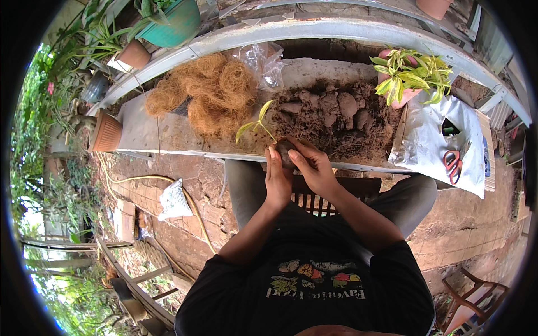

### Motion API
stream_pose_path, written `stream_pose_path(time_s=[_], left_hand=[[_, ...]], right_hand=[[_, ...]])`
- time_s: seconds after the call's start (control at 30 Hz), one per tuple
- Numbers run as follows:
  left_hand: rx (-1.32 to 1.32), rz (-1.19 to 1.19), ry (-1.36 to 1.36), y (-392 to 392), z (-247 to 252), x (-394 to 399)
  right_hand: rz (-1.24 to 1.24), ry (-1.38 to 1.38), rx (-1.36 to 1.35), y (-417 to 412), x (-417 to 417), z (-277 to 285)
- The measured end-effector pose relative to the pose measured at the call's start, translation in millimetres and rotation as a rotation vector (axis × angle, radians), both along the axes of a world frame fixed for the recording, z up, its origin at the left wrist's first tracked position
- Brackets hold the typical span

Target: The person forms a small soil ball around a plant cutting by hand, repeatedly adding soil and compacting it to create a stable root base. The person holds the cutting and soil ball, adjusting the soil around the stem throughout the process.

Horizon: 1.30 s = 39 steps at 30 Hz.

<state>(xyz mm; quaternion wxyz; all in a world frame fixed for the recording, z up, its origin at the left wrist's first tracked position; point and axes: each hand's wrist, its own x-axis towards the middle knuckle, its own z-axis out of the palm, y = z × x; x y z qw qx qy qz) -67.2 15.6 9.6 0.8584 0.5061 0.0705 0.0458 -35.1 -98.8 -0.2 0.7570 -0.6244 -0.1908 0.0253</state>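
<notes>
Over the table's near edge, my left hand (278, 178) and my right hand (313, 166) press a dark ball of soil (286, 153) between their fingers. A small leafy cutting (259, 122) rises from the ball, its yellow-green leaves pointing away to the left. Just beyond my hands lies a heap of dark soil (332, 113) with lumps and fibres in it. Tangled brown coconut fibre (214, 92) is piled to the left of the soil, beside a crumpled clear plastic bag (265, 65).
A pink pot with variegated leaves (407, 77) stands at the back right. Red-handled scissors (452, 166) rest on a white plastic sack (437, 138). A terracotta pot (106, 131) sits at the table's left end. A metal rail (319, 28) curves behind; a yellow hose (199, 212) lies on the ground.
</notes>
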Motion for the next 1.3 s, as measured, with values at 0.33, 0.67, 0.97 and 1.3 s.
stream_pose_path(time_s=[0.33,0.67,0.97,1.3], left_hand=[[-0.233,-0.116,-0.055,9.7,2.2,4.8],[0.009,-0.017,0.037,-1.0,10.0,-2.6],[-0.22,-0.105,-0.015,10.6,-1.6,4.0],[0.047,-0.065,0.057,1.5,9.8,-4.1]], right_hand=[[0.069,0.02,0.015,-4.7,-0.2,4.7],[-0.056,-0.121,-0.143,-3.9,-4.1,7.8],[-0.015,-0.176,-0.209,-10.7,0.7,11.0],[-0.074,-0.154,-0.158,-7.1,-2.5,12.2]])
